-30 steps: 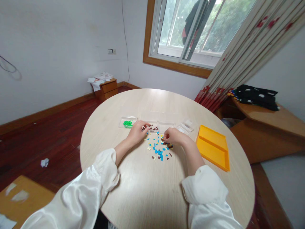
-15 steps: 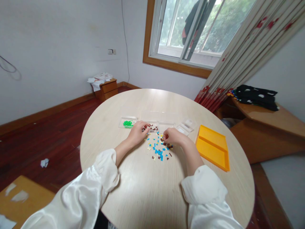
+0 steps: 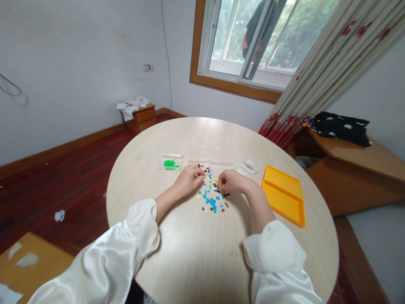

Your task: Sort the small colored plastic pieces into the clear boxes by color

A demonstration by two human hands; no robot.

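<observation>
Small blue, brown, yellow and cream pieces (image 3: 211,202) lie scattered on the round table (image 3: 190,261). My left hand (image 3: 190,180) is at the pile's upper left, in front of a clear box with brown pieces (image 3: 204,168); its fingers are apart. At the pile's upper right is my right hand (image 3: 228,181), its fingertips pinched together over brown pieces; whatever is between them is too small to name. Green pieces (image 3: 171,164) fill part of another clear box at the left.
Behind my right hand stand a clear box (image 3: 221,164) and an open-lidded clear case (image 3: 248,165). A yellow-orange tray (image 3: 283,198) lies at the right. Beyond the table are a small cabinet (image 3: 146,118) and a wooden desk (image 3: 357,169) with dark cloth.
My left hand has moved a little right and nearer, from over the box of brown pieces to the pile's edge. My right hand has barely moved.
</observation>
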